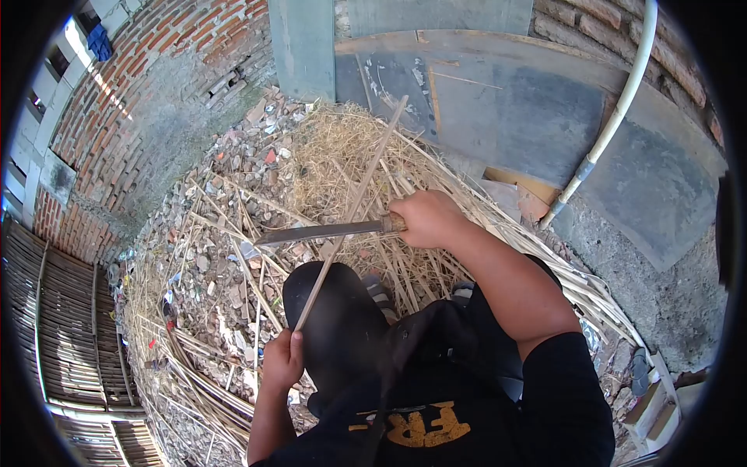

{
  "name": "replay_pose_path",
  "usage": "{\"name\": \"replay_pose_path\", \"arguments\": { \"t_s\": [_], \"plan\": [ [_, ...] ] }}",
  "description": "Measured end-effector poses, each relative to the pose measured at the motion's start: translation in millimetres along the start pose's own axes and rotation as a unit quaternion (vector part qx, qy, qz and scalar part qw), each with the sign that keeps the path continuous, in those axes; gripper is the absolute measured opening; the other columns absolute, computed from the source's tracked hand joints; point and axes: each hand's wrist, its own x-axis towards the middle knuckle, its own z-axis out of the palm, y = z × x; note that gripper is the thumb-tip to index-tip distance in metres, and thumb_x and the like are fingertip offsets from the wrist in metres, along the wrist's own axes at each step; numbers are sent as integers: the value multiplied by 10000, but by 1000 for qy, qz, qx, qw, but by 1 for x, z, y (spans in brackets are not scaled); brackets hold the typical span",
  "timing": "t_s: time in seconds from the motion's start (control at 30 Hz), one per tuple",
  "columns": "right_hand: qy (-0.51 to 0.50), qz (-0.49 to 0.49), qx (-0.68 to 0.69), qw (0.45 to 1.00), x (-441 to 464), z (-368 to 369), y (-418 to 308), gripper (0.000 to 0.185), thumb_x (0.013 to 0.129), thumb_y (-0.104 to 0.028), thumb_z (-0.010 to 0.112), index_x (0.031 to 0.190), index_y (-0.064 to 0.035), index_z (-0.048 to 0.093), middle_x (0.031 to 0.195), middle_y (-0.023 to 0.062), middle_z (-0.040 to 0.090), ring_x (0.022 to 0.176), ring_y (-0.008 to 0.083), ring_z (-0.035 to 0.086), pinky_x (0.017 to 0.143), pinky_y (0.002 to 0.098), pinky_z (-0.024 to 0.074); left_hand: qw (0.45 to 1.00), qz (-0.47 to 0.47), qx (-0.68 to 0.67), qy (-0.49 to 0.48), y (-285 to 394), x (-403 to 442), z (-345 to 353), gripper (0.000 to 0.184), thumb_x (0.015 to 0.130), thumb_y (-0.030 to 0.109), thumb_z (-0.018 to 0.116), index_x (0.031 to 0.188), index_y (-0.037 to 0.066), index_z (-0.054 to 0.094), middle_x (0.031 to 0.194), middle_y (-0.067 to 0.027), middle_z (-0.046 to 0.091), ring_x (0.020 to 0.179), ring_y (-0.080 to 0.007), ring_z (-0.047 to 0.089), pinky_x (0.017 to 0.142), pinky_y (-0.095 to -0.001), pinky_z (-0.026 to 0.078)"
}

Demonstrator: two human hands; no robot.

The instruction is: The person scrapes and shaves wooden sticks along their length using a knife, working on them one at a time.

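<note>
My right hand (426,219) is wrapped round the wooden handle of a long knife (319,232), whose dark blade points left. Below and to the left, my left hand (283,358) grips the lower end of a long, thin bamboo strip (358,194). The strip slants up and to the right, away from my knees. Strip and blade cross in the middle of the view; whether they touch I cannot tell. Under the upper part of the strip lies a heap of pale shavings (323,148).
Long bamboo strips (537,268) lie on the right and more lie at the lower left, over rubble (206,265). A pale pipe (615,124) leans before grey panels (513,117). A brick wall (101,156) and a slatted bamboo screen (66,327) stand left.
</note>
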Motion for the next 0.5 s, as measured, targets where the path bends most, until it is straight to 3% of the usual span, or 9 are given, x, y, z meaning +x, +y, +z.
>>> {"name": "replay_pose_path", "arguments": {
  "t_s": [0.1,0.3,0.5],
  "plan": [
    [23,-3,48,999,1,3,7,219,768,-194,729,964,-97,728,844,175,724,869,400,717,781,521,562,1000,14,21,1,-2,2,0,485,1104,354,519,767,5,515,608,-248,553,573,-465,581,539,-502,428],
    [2,51,128,990,29,25,19,200,787,-190,696,968,-123,748,925,155,746,925,378,725,825,511,576,999,-20,43,2,5,3,-3,499,1111,383,495,792,2,533,652,-268,585,647,-506,609,585,-538,449],
    [-13,11,52,999,7,8,-5,247,799,-159,669,1033,-121,738,938,145,746,929,376,727,827,514,571,999,-11,51,-3,6,1,-4,508,1112,395,488,795,1,532,654,-271,592,648,-511,609,587,-544,449]
  ]
}}
